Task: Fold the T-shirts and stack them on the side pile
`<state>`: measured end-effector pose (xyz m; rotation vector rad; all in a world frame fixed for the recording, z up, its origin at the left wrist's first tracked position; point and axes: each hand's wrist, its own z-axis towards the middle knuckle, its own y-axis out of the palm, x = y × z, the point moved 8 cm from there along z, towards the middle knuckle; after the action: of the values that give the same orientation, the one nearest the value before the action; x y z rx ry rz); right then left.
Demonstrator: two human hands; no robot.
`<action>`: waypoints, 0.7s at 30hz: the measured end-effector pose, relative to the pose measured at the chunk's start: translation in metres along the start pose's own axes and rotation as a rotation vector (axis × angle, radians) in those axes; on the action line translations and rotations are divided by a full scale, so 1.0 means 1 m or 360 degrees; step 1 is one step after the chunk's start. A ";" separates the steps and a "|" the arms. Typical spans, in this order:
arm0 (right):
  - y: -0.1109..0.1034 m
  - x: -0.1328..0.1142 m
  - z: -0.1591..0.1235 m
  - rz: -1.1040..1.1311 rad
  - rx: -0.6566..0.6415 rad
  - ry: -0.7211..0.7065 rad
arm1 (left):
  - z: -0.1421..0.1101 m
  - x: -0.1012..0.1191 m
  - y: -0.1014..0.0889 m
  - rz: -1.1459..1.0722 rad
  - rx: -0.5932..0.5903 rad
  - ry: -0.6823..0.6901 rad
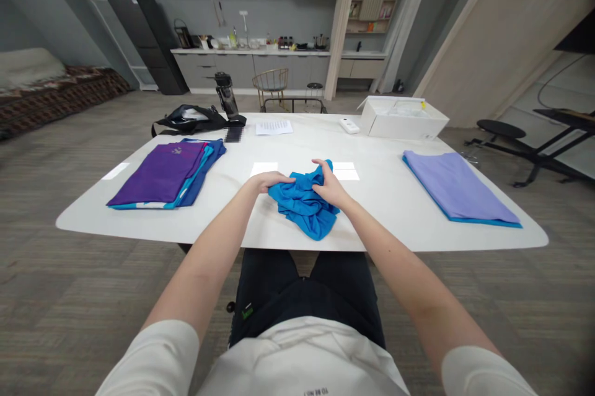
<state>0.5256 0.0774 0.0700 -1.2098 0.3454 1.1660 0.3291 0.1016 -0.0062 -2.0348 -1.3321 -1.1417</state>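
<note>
White shirt (302, 356) fabric lies nearest the camera at six o'clock, with both bare arms reaching past it towards twelve. Set apart from each other, the hands meet the rumpled blue cloth (309, 207) from opposite sides, near the close edge of the white table (381, 210). At its ten o'clock side, the left hand (269, 181) pinches the margin, thumb on top; at one o'clock, the right hand (329, 186) touches it with thumb and forefinger spread, and whether the hidden fingers grip cannot be told. Fabric this bunched probably handles best when each hand finds a true edge or corner, eases the gathers apart gently, and avoids tugging at the loose middle, where creases could tighten. Level pressure from both hands would likely keep it from twisting. Further out from the cloth, a purple folded cloth (158, 173) tops a stack towards nine, and a lavender folded cloth (465, 188) lies over a blue layer at three. A printed sheet (274, 127) sits at eleven, a black bag (186, 116) near ten, and a white box (400, 128) near two.
</note>
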 end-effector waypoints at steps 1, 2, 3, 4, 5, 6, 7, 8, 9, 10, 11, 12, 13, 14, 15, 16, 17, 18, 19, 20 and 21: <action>0.001 0.006 0.001 -0.0047 -0.0016 0.0088 | 0.001 0.001 -0.002 0.0073 0.0069 0.0041; 0.000 0.015 0.002 -0.0124 -0.0020 0.0194 | 0.002 0.004 -0.006 0.0103 0.0174 0.0123; -0.002 0.026 0.003 -0.0231 -0.0024 0.0301 | 0.003 0.009 -0.012 0.0091 0.0304 0.0240; -0.006 0.036 0.004 -0.0356 -0.0026 0.0403 | 0.003 0.015 -0.018 0.0050 0.0447 0.0378; -0.010 0.046 0.005 -0.0482 -0.0022 0.0493 | 0.001 0.021 -0.023 0.0001 0.0581 0.0516; -0.016 0.056 0.006 -0.0591 -0.0007 0.0568 | -0.001 0.028 -0.028 -0.0066 0.0695 0.0649; -0.022 0.063 0.006 -0.0668 0.0014 0.0631 | -0.004 0.033 -0.032 -0.0155 0.0775 0.0779; -0.028 0.069 0.006 -0.0697 0.0051 0.0678 | -0.007 0.039 -0.034 -0.0270 0.0819 0.0902; -0.034 0.074 0.006 -0.0675 0.0102 0.0708 | -0.010 0.043 -0.037 -0.0414 0.0838 0.1013; -0.039 0.077 0.006 -0.0615 0.0157 0.0714 | -0.014 0.047 -0.039 -0.0585 0.0829 0.1115; -0.043 0.077 0.006 -0.0532 0.0218 0.0685 | -0.016 0.049 -0.041 -0.0758 0.0785 0.1183; -0.046 0.075 0.007 -0.0433 0.0285 0.0618 | -0.016 0.050 -0.041 -0.0903 0.0711 0.1203; -0.048 0.071 0.008 -0.0318 0.0349 0.0530 | -0.016 0.050 -0.041 -0.1000 0.0627 0.1185; -0.049 0.067 0.009 -0.0183 0.0396 0.0450 | -0.015 0.049 -0.040 -0.1050 0.0535 0.1149; -0.048 0.064 0.011 -0.0025 0.0415 0.0405 | -0.013 0.048 -0.038 -0.1051 0.0448 0.1104; -0.045 0.063 0.012 0.0145 0.0421 0.0407 | -0.012 0.046 -0.035 -0.0996 0.0392 0.1047; -0.042 0.063 0.013 0.0318 0.0413 0.0451 | -0.011 0.043 -0.034 -0.0875 0.0405 0.0987; -0.038 0.063 0.015 0.0472 0.0410 0.0524 | -0.012 0.041 -0.034 -0.0679 0.0513 0.0949; -0.034 0.062 0.016 0.0588 0.0433 0.0609 | -0.016 0.041 -0.035 -0.0413 0.0710 0.0952; -0.032 0.060 0.018 0.0677 0.0478 0.0690 | -0.025 0.045 -0.035 -0.0101 0.0959 0.0999; -0.029 0.056 0.020 0.0759 0.0531 0.0756 | -0.036 0.052 -0.029 0.0220 0.1195 0.1086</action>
<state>0.5666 0.1261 0.0519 -1.1250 1.1915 1.1459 0.2985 0.1153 0.0544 -1.0443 -1.0181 -0.9403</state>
